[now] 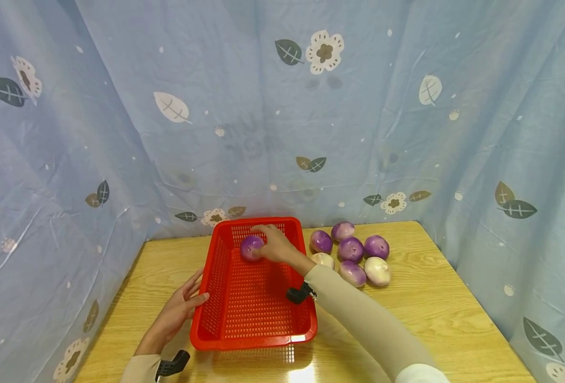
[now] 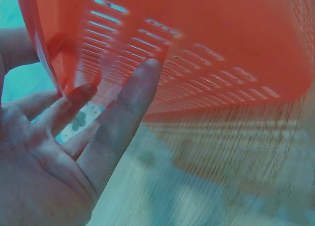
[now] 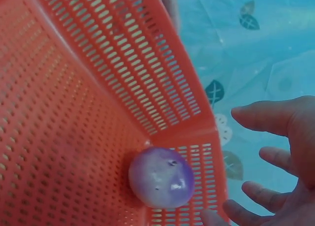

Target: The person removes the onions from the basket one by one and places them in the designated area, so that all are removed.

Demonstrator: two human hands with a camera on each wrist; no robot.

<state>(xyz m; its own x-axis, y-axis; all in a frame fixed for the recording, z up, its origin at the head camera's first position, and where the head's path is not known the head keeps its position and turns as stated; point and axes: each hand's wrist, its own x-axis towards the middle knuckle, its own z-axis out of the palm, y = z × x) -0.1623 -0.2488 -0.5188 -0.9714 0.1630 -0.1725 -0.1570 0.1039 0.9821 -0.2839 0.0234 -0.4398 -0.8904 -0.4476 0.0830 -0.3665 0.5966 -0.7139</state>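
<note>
A red plastic basket (image 1: 258,342) with slotted walls stands on the table. My left hand (image 1: 174,311) grips its left side, thumb over the rim and fingers along the outside; in the left wrist view those fingers (image 2: 130,98) lie against the slotted wall (image 2: 226,24). One purple-and-white turnip (image 1: 250,248) sits inside, in the far left corner. My right hand (image 1: 275,244) is over the basket's far part, beside this turnip. The right wrist view shows the hand's spread fingers (image 3: 266,196) apart from the turnip (image 3: 161,179), holding nothing.
Right of the basket lies a cluster of several turnips, among them a purple one (image 1: 351,249) and a mostly white one (image 1: 377,271). The wooden table (image 1: 435,319) meets a blue patterned curtain (image 1: 263,133) at the back and sides.
</note>
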